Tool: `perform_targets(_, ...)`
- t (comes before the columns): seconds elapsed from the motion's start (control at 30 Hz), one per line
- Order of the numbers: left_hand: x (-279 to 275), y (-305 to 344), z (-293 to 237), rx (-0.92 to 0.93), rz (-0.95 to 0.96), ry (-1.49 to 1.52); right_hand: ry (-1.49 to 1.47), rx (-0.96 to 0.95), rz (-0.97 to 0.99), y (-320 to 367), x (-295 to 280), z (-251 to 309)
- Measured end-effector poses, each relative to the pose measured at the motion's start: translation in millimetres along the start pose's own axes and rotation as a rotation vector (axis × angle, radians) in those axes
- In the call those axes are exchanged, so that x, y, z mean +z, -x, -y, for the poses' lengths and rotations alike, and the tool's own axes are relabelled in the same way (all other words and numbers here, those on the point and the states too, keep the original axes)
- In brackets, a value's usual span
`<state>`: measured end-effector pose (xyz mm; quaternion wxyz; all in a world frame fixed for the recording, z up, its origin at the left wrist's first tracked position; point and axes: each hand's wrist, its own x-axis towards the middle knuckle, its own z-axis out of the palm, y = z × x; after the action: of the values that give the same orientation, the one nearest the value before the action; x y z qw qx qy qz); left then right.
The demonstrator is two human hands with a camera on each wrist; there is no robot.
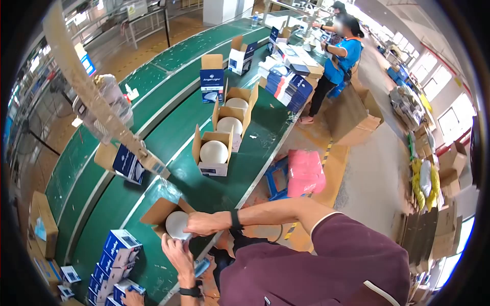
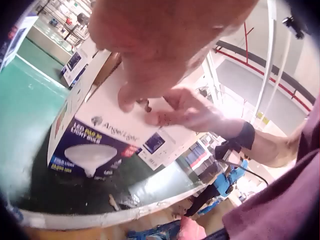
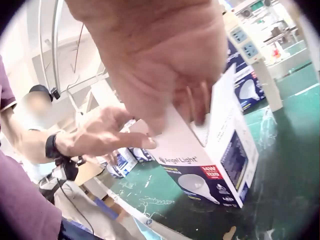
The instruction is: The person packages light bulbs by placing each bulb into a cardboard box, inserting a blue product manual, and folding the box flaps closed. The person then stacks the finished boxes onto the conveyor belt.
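Note:
A white round bulb sits in an open box on the green surface. My right hand is at the bulb's right edge; in the right wrist view its fingers reach inside the box and its thumb lies outside the front panel. My left hand holds the box's near edge, its fingers by a white flap. A bulb picture marks the box front in the left wrist view. The right hand partly shows there, and my left hand hides the box's top.
Open boxes with bulbs stand farther along the green table. A pale post rises at left. Stacked blue boxes and another person's hand are at lower left. Beyond stands a person in blue; a pink bundle is beside the table.

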<state>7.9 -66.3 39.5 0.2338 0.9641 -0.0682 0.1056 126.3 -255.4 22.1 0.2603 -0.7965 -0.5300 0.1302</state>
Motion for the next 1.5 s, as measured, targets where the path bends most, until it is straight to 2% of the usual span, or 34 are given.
perform_targets(0.03, -2.9, 4.6, -13.3, 0.042, -0.102, -0.124, -0.066, -0.091, -0.103, 14.7, -20.6, 5.7)
perform_targets(0.07, 2.5, 7.5, -17.3, -0.008, -0.165, -0.107, -0.126, -0.157, -0.222, 22.4, -22.9, 0.2)
perform_targets(0.17, 19.8, 17.9, -11.1, -0.051, -0.185, 0.049, -0.418, 0.351, -0.756, 40.0, -9.0, -26.3)
perform_targets(0.2, 26.1, 17.1, -7.4, 0.002, -0.193, 0.123, -0.959, 0.466, -0.643, 39.8, -4.5, -38.3)
perform_targets(0.3, 48.4, 17.2, 17.4, 0.042, -0.054, 0.47, -0.955, 0.383, -0.217, 20.4, 29.9, -63.8)
perform_targets(0.33, 37.3, 13.1, 26.0, 0.039, 0.061, 0.419, -0.862, 0.415, -0.224, 8.4, 44.0, -66.1)
perform_targets(0.47, 21.1, 4.6, 31.4, 0.025, -0.026, 0.299, -0.774, 0.241, -0.286, -5.9, 59.8, -71.4)
perform_targets(0.5, 21.5, -1.5, 33.9, 0.127, -0.011, 0.22, -0.831, 0.242, -0.288, -4.9, 61.0, -71.5)
perform_targets(0.53, 24.4, -4.3, 39.5, 0.195, 0.038, 0.161, -1.064, 0.28, -0.262, -2.3, 53.1, -63.6)
perform_targets(0.57, 29.2, -2.6, 44.0, 0.233, 0.091, 0.08, -1.105, 0.272, -0.242, -1.2, 49.8, -62.6)
perform_targets(0.63, 28.6, -4.8, 44.0, 0.212, 0.147, 0.05, -0.93, 0.308, -0.184, -0.4, 48.6, -75.2)
perform_targets(0.67, 27.0, -6.3, 45.5, 0.217, 0.164, 0.06, -0.948, 0.481, -0.194, -5.9, 41.9, -77.5)
perform_targets(0.7, 28.9, -3.7, 49.9, 0.22, 0.174, 0.069, -1.119, 0.431, -0.354, -16.7, 28.8, -78.4)
perform_targets(0.73, 28.3, -3.9, 53.2, 0.242, 0.173, 0.058, -1.308, 0.47, -0.286, -27.4, -15.6, -67.9)
perform_targets(0.77, 29.1, -3.5, 54.2, 0.271, 0.17, 0.05, -1.301, 0.354, -0.276, -41.7, -40.2, -66.0)
perform_targets(0.83, 30.4, -1.3, 49.4, 0.162, 0.161, 0.137, -1.186, 0.221, -0.003, -65.6, -69.8, -66.9)
perform_targets(0.93, 26.3, -2.7, 46.3, 0.027, 0.06, 0.32, -0.797, 0.185, 0.513, -77.2, -80.9, -49.4)
perform_targets(0.97, 26.5, 2.0, 42.7, -0.029, 0.008, 0.398, -0.536, -0.064, 0.609, -78.1, -62.1, -56.7)
perform_targets(1.0, 21.5, -3.2, 50.6, 0.161, 0.123, 0.294, -0.348, -0.158, 0.461, -65.3, -53.8, -45.6)
perform_targets(1.03, 23.4, -2.7, 52.4, 0.184, 0.117, 0.262, -0.162, -0.252, 0.311, -53.1, -49.6, -34.3)
perform_targets(1.07, 24.1, -0.4, 52.9, 0.159, 0.125, 0.289, -0.162, -0.233, 0.405, -54.9, -50.6, -32.6)
perform_targets(1.17, 25.2, 2.0, 55.2, 0.142, 0.106, 0.256, -0.218, -0.204, 0.335, -49.8, -50.2, -28.8)
perform_targets(1.3, 26.8, 5.8, 59.4, 0.198, 0.119, 0.192, -0.291, -0.185, 0.346, -52.5, -50.5, -36.6)
perform_targets(1.43, 31.0, 9.9, 61.5, 0.127, 0.162, 0.233, -0.142, -0.258, 0.257, -46.8, -48.2, -33.3)
perform_targets(1.47, 34.0, 10.6, 61.8, 0.154, 0.068, 0.231, -0.121, -0.293, 0.214, -41.0, -42.8, -37.7)
perform_targets(1.5, 34.7, 13.4, 56.9, 0.045, -0.051, 0.245, -0.099, -0.331, 0.17, -37.0, -38.2, -42.1)
